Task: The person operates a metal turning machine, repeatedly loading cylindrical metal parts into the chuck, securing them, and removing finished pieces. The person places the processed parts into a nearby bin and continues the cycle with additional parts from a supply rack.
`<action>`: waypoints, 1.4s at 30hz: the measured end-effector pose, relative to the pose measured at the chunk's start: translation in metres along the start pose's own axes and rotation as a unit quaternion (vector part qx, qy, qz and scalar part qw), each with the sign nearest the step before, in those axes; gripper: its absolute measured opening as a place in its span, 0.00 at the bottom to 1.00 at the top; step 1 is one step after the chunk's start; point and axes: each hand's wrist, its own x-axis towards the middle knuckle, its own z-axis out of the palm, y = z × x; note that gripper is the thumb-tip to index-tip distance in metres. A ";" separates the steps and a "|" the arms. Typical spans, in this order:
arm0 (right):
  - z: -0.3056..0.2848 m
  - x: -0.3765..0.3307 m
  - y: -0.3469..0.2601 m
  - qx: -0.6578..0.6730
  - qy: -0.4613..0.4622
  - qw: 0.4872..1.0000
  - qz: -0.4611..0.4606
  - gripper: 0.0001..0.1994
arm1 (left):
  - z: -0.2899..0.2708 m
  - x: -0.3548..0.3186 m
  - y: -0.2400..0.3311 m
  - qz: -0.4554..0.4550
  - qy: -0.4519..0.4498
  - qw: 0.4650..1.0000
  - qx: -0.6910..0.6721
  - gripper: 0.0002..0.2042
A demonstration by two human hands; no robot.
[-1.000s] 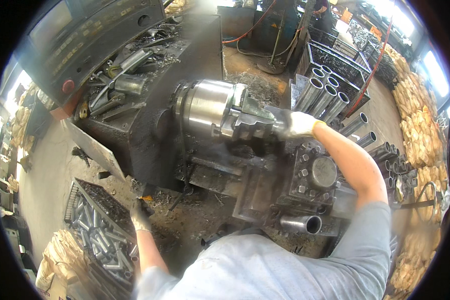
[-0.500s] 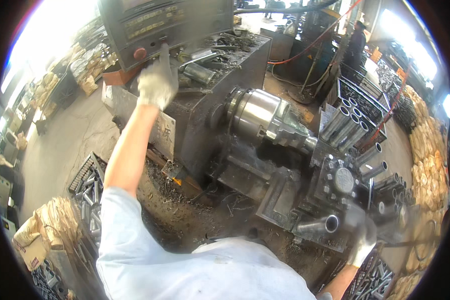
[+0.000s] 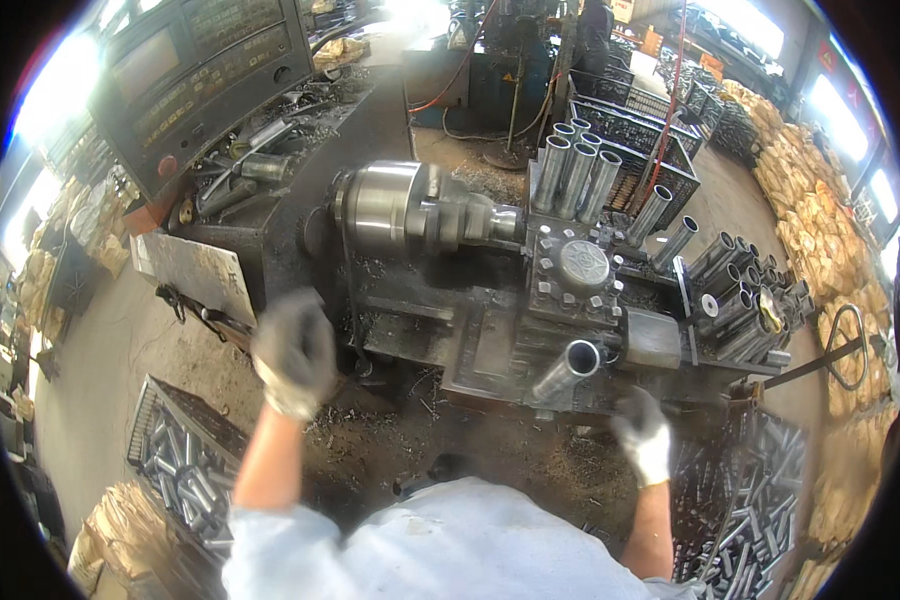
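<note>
My left hand [image 3: 295, 355], in a white and grey work glove, hangs in the air in front of the lathe's bed, below its headstock. Motion smears its fingers. My right hand [image 3: 642, 432], gloved the same way, is at the near edge of the carriage, next to a steel tube [image 3: 567, 370] that leans up. Its fingers are blurred too, and I see nothing held in it. The shiny lathe chuck [image 3: 385, 205] looks blurred at its jaws, where a short tube end [image 3: 507, 222] sticks out toward the square tool post [image 3: 580, 275].
The control panel [image 3: 200, 80] stands at far left, with a bent sheet-metal plate [image 3: 195, 270] below it. Upright tubes [image 3: 575, 175] cluster behind the tool post, and more tubes [image 3: 740, 300] stand at right. Crates of cut tubes [image 3: 185, 470] flank me. A bar handle [image 3: 820, 362] juts out right.
My left hand has come away from the control panel, down and back toward me. My right hand has shifted left along the carriage. The whole view has turned to the right.
</note>
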 end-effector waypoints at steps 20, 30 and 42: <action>0.136 -0.053 -0.074 0.048 -0.242 0.936 -0.252 0.14 | -0.201 -0.309 0.281 -0.612 -0.213 0.756 0.097 0.11; 0.234 -0.388 -0.190 0.038 -0.655 0.575 -0.488 0.18 | -0.398 -0.444 0.436 -0.771 0.033 0.570 0.281 0.15; 0.187 -0.743 -0.216 0.048 -0.758 0.036 -0.650 0.22 | -0.283 -0.629 0.701 -0.438 0.873 0.098 0.191 0.17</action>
